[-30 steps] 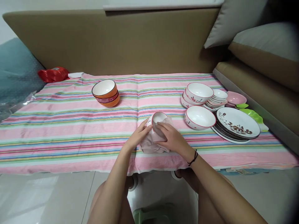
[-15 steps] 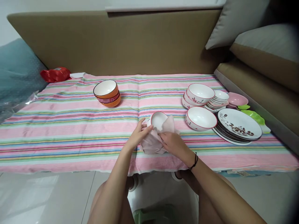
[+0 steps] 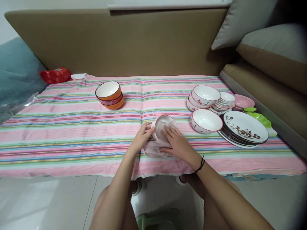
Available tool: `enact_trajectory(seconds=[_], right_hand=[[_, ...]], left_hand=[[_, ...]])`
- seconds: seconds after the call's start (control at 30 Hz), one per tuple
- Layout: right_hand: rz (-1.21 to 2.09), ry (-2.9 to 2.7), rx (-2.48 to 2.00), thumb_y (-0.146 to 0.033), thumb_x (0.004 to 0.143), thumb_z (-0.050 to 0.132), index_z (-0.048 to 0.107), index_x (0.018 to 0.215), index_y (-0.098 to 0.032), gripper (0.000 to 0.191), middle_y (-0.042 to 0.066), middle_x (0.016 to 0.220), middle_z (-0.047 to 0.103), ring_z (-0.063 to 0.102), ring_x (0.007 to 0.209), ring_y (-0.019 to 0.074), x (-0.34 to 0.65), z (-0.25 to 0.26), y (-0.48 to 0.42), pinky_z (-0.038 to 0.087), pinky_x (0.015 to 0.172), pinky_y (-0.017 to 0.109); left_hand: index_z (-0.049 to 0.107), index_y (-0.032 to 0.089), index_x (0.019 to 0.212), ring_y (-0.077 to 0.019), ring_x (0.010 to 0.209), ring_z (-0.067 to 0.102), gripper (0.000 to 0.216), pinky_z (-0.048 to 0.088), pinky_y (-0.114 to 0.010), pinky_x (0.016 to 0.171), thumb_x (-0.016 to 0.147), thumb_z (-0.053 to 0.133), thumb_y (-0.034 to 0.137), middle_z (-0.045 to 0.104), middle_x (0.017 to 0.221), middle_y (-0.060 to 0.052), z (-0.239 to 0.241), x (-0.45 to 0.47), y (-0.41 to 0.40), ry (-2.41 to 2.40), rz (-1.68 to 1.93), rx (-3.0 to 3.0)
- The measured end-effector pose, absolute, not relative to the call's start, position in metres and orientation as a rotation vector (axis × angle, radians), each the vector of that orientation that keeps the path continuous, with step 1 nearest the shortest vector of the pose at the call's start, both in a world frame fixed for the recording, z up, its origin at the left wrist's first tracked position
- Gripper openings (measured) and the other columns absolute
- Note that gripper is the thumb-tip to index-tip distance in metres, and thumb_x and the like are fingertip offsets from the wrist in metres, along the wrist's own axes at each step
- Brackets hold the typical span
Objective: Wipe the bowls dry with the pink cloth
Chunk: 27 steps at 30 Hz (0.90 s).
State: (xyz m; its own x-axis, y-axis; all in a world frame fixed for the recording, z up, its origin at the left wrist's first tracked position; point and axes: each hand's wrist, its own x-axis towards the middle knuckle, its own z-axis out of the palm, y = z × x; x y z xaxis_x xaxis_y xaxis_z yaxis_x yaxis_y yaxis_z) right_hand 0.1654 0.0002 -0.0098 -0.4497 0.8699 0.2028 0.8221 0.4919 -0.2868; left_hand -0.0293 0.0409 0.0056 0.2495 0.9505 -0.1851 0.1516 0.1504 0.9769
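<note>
A small white bowl (image 3: 164, 119) with a red rim sits in front of me, partly covered by a thin, pale pink sheet (image 3: 153, 150); whether it is paper or cloth I cannot tell. My left hand (image 3: 142, 137) grips the bowl's left side, thumb at the rim and fingers outside. Over the bowl's right side, my right hand (image 3: 176, 142) lies flat on the sheet, fingers stretched out and thumb apart. Part of the sheet dips into the bowl. Folds and my right hand hide the bowl's lower right side.
Stacked orange and red bowls (image 3: 109, 91) stand left on the striped cloth (image 3: 72, 134). To the right are white red-rimmed bowls (image 3: 206, 121), small dishes (image 3: 226, 97), patterned plates (image 3: 246, 127), a pink dish (image 3: 243, 101) and a green leaf-shaped dish (image 3: 260, 119). Red ribbon-like material (image 3: 56, 75) lies far left.
My right hand has gone from pinching the sheet to lying flat on it, farther up over the bowl. The sheet's raised edge is now folded down into the bowl. My left hand stays on the bowl.
</note>
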Motion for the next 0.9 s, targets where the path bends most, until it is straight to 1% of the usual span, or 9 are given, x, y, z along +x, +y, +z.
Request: enact_trajectory(seconds=[0.1, 0.17, 0.23, 0.4, 0.53, 0.6, 0.7, 0.8, 0.9], right_hand=[[0.229, -2.342, -1.39, -0.038, 0.082, 0.07, 0.049, 0.13, -0.015, 0.057, 0.015, 0.131, 0.055, 0.052, 0.118, 0.0311, 0.162, -0.003, -0.003, 0.044, 0.098, 0.046], [0.261, -2.283, -1.492, -0.035, 0.085, 0.067, 0.059, 0.111, -0.015, 0.033, 0.012, 0.106, 0.066, 0.061, 0.097, 0.0276, 0.158, 0.002, -0.005, 0.05, 0.081, 0.039], [0.303, -2.28, -1.579, -0.036, 0.085, 0.067, 0.061, 0.095, -0.015, 0.024, 0.01, 0.089, 0.066, 0.061, 0.086, 0.0268, 0.155, 0.004, -0.005, 0.049, 0.071, 0.036], [0.672, -2.26, -1.303, -0.03, 0.087, 0.064, 0.054, 0.12, -0.018, 0.036, 0.007, 0.106, 0.067, 0.063, 0.094, 0.0235, 0.149, 0.001, -0.005, 0.05, 0.077, 0.033], [0.819, -2.024, -1.144, -0.038, 0.087, 0.063, 0.05, 0.128, -0.02, 0.046, 0.008, 0.122, 0.062, 0.061, 0.106, 0.023, 0.148, 0.005, -0.005, 0.051, 0.087, 0.033], [0.767, -1.941, -1.119, -0.04, 0.092, 0.055, 0.051, 0.128, -0.019, 0.042, 0.009, 0.124, 0.061, 0.059, 0.112, 0.0231, 0.152, 0.008, -0.003, 0.049, 0.092, 0.034], [0.632, -1.981, -1.217, -0.035, 0.099, 0.038, 0.061, 0.113, -0.018, 0.031, 0.009, 0.111, 0.067, 0.061, 0.105, 0.0224, 0.159, 0.008, 0.002, 0.049, 0.092, 0.036], [0.404, -2.193, -1.337, -0.032, 0.1, 0.037, 0.066, 0.099, -0.017, 0.032, 0.01, 0.105, 0.069, 0.061, 0.105, 0.0238, 0.161, 0.003, 0.005, 0.041, 0.102, 0.043], [0.156, -2.256, -1.517, -0.035, 0.099, 0.041, 0.065, 0.103, -0.015, 0.031, 0.015, 0.119, 0.064, 0.052, 0.12, 0.0281, 0.158, 0.001, 0.003, 0.025, 0.111, 0.057]], left_hand=[[0.041, 0.019, 0.133, -0.0195, 0.092, 0.061, 0.061, 0.047, -0.037, 0.086, 0.085, 0.052, 0.056, 0.061, 0.103, -0.007, 0.008, -0.025, 0.039, 1.202, 0.808, 1.275], [0.039, 0.02, 0.133, -0.0185, 0.086, 0.06, 0.062, 0.047, -0.036, 0.084, 0.085, 0.051, 0.056, 0.06, 0.096, -0.005, 0.009, -0.023, 0.038, 1.216, 0.806, 1.282], [0.039, 0.02, 0.133, -0.0175, 0.083, 0.059, 0.062, 0.047, -0.034, 0.082, 0.085, 0.051, 0.057, 0.059, 0.089, -0.003, 0.009, -0.022, 0.038, 1.211, 0.803, 1.296], [0.039, 0.019, 0.134, -0.0164, 0.079, 0.056, 0.06, 0.047, -0.033, 0.08, 0.086, 0.05, 0.054, 0.056, 0.082, 0.0, 0.014, -0.022, 0.037, 1.208, 0.783, 1.302], [0.039, 0.022, 0.136, -0.0188, 0.087, 0.059, 0.058, 0.047, -0.034, 0.083, 0.089, 0.044, 0.055, 0.06, 0.096, -0.005, 0.021, -0.022, 0.034, 1.218, 0.753, 1.303], [0.039, 0.024, 0.137, -0.022, 0.105, 0.057, 0.057, 0.045, -0.035, 0.091, 0.09, 0.042, 0.055, 0.058, 0.117, -0.008, 0.021, -0.021, 0.031, 1.164, 0.771, 1.319], [0.036, 0.024, 0.139, -0.0257, 0.131, 0.041, 0.062, 0.036, -0.036, 0.105, 0.085, 0.055, 0.047, 0.044, 0.142, -0.009, 0.017, -0.019, 0.029, 1.137, 0.827, 1.394], [0.032, 0.018, 0.139, -0.0276, 0.133, 0.038, 0.069, 0.032, -0.038, 0.109, 0.078, 0.06, 0.031, 0.039, 0.144, -0.012, 0.009, -0.016, 0.029, 1.214, 0.83, 1.461], [0.03, 0.016, 0.139, -0.027, 0.128, 0.043, 0.068, 0.035, -0.04, 0.107, 0.075, 0.054, 0.022, 0.044, 0.138, -0.011, 0.004, -0.016, 0.029, 1.211, 0.808, 1.524]])
